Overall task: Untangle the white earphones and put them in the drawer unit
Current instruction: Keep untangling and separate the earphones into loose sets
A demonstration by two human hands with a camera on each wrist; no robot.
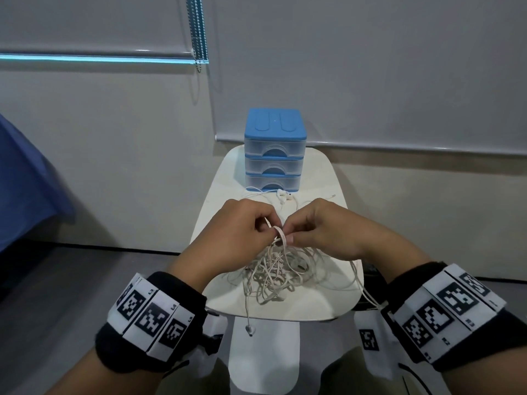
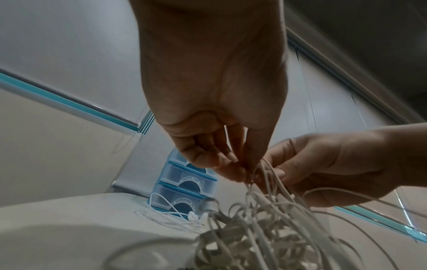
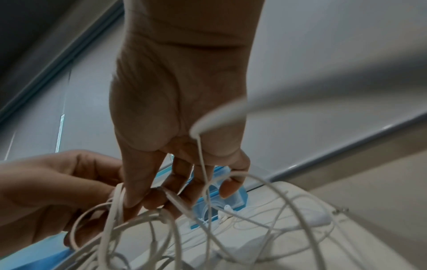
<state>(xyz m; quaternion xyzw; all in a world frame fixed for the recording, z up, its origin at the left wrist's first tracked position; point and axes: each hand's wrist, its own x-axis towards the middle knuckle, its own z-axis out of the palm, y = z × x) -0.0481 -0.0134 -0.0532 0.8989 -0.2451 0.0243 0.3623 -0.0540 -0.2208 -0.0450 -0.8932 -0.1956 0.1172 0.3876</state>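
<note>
- The left hand (image 1: 231,232) is raised above the small white rounded worktop (image 1: 319,303), its thumb and fingertips pinching a loop of flat white cord at the top of the tangled heap of white earphones (image 1: 281,273).
- The right hand (image 1: 325,229) is just beside it, fingertips nearly touching the left's, pinching the same raised cord from the other side.
- Seen from the left wrist, the left hand's fingers (image 2: 208,155) curl down onto several strands that run from the pinch into the tangle (image 2: 265,228).
- Seen from the right wrist, the right hand (image 3: 175,127) grips a strand between thumb and forefinger, while another loose cord loops across its other fingers.
- The heap rests on the near half of the worktop; one earbud on its cord (image 1: 250,328) hangs over the front edge.
- A second, separate thin white earphone set (image 1: 282,196) lies flat on the worktop, just in front of the drawer unit.
- The small three-drawer unit of clear plastic with a blue top (image 1: 275,149) stands at the far end of the worktop, all three drawers closed.
</note>
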